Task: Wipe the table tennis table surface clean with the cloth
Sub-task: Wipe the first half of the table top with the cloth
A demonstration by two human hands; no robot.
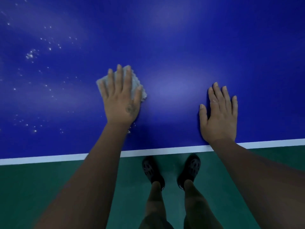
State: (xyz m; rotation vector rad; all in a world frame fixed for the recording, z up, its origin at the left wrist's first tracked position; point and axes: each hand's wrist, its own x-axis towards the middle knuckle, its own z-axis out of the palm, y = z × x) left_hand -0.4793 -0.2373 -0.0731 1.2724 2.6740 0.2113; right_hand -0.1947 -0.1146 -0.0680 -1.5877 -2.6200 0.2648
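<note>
Cloth [135, 85] lies under left hand [121, 98], right hand [219, 113] apart

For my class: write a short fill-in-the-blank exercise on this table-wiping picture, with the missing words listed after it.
1. The left hand presses a grey ____ flat on the table.
2. The right hand lies flat and holds ____.
3. White specks lie to the ____ of the cloth.
4. The floor is ____.

Missing words: cloth; nothing; left; green

- Blue worktop [181, 47] lies open ahead and to the right.
- White specks [31, 54] scatter across its left part.
- Left hand [121, 103] on cloth [135, 83] and flat right hand [219, 116] stand well apart, bare surface between.
</note>
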